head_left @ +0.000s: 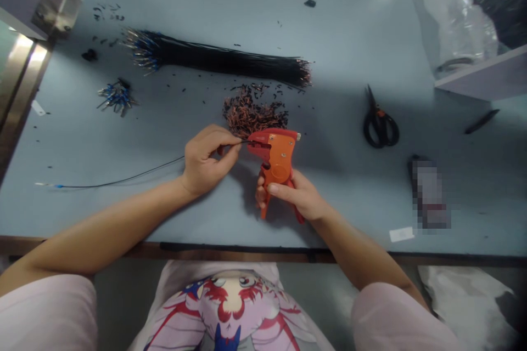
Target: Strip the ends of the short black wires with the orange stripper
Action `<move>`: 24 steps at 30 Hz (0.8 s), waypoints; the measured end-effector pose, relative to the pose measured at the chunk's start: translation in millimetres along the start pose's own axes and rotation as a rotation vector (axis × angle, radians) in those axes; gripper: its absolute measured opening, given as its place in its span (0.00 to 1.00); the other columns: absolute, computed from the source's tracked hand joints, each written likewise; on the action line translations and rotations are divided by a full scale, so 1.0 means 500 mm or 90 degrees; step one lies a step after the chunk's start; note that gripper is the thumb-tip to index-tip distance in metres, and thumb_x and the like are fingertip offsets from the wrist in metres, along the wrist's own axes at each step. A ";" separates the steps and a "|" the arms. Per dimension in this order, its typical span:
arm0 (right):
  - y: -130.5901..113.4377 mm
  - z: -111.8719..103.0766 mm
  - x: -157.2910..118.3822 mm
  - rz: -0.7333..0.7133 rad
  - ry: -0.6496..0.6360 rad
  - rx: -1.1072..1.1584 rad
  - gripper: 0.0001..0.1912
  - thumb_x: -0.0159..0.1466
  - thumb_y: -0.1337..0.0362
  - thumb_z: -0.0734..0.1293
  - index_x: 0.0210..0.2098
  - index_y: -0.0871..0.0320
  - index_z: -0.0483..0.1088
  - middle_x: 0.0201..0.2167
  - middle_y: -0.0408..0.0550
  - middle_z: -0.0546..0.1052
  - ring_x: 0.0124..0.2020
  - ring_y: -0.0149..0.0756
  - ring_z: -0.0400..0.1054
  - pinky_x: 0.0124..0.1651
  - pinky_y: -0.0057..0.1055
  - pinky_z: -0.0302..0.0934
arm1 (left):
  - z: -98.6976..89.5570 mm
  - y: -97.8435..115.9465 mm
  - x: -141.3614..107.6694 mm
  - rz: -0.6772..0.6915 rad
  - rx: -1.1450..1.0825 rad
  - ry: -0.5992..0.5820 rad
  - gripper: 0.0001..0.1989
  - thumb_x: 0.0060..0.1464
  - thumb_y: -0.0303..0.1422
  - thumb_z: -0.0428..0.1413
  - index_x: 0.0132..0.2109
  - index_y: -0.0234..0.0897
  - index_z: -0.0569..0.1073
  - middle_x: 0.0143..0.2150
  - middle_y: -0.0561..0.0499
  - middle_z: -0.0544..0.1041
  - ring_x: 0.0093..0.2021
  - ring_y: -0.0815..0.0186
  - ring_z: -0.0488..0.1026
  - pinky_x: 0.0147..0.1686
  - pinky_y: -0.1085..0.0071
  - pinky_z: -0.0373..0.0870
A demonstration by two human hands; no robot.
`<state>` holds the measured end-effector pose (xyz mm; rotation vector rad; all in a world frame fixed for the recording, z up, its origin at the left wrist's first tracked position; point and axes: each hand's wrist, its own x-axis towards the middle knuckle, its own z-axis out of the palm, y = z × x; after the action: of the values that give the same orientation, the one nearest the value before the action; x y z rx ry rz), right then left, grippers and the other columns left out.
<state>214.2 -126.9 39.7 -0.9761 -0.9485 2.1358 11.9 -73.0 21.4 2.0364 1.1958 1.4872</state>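
Between thumb and fingers, my left hand (pixel 211 159) pinches a thin black wire (pixel 152 168) near one end. That end enters the jaws of an orange and red wire stripper (pixel 281 156). The wire's other end trails left across the table to a blue-sleeved metal terminal (pixel 59 186). My right hand (pixel 300 195) is wrapped round the stripper's handles, which stand a little apart. Just behind the jaws lies a pile of copper strands and black insulation bits (pixel 251 112), partly covered by the tool.
A long bundle of black wires (pixel 230 60) lies farther back, with loose blue terminals (pixel 117 96) to its left. Black-handled scissors (pixel 380 123), a blurred dark object (pixel 430 192) and a white label (pixel 401 235) lie right. Clear plastic bags (pixel 457 16) sit back right.
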 end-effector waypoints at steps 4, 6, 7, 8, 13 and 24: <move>-0.001 0.000 0.001 0.001 -0.006 -0.002 0.16 0.59 0.56 0.71 0.38 0.61 0.68 0.25 0.45 0.73 0.26 0.35 0.70 0.28 0.34 0.70 | 0.000 0.000 0.000 -0.008 0.016 -0.009 0.02 0.52 0.26 0.58 0.32 0.37 0.75 0.27 0.54 0.75 0.27 0.72 0.69 0.26 0.75 0.65; -0.001 0.001 0.001 0.003 -0.011 -0.002 0.16 0.59 0.56 0.71 0.38 0.61 0.68 0.25 0.45 0.73 0.26 0.35 0.70 0.28 0.34 0.70 | 0.000 0.000 -0.001 -0.006 0.017 -0.021 0.02 0.52 0.26 0.58 0.33 0.37 0.75 0.28 0.54 0.76 0.27 0.73 0.69 0.25 0.75 0.64; -0.001 0.001 0.001 0.004 -0.012 -0.001 0.16 0.59 0.55 0.71 0.38 0.61 0.67 0.25 0.45 0.73 0.26 0.35 0.70 0.28 0.35 0.70 | 0.000 0.001 -0.001 -0.005 0.015 -0.024 0.03 0.52 0.26 0.57 0.33 0.37 0.75 0.28 0.54 0.76 0.26 0.73 0.69 0.24 0.76 0.63; 0.000 0.001 0.001 0.004 -0.013 0.001 0.16 0.59 0.55 0.71 0.38 0.61 0.67 0.25 0.45 0.73 0.26 0.35 0.70 0.28 0.35 0.70 | 0.000 0.001 -0.002 -0.004 0.015 -0.026 0.03 0.52 0.26 0.57 0.32 0.37 0.75 0.28 0.53 0.76 0.27 0.73 0.69 0.24 0.76 0.63; 0.003 -0.002 0.000 0.004 -0.016 0.005 0.16 0.60 0.56 0.70 0.38 0.62 0.67 0.25 0.45 0.73 0.26 0.34 0.70 0.27 0.34 0.70 | 0.000 0.002 -0.002 0.003 0.008 -0.036 0.03 0.51 0.26 0.57 0.32 0.37 0.74 0.28 0.53 0.76 0.27 0.72 0.69 0.25 0.76 0.64; 0.000 -0.003 -0.002 0.002 -0.014 -0.015 0.15 0.63 0.55 0.69 0.34 0.62 0.67 0.22 0.43 0.72 0.22 0.31 0.69 0.27 0.31 0.68 | 0.001 0.001 -0.002 0.010 -0.043 -0.042 0.05 0.50 0.23 0.58 0.33 0.37 0.74 0.29 0.54 0.75 0.27 0.73 0.67 0.26 0.77 0.64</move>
<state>215.9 -127.0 39.1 -0.9688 -0.9852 2.1471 12.4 -73.9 21.1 2.0383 1.0923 1.4357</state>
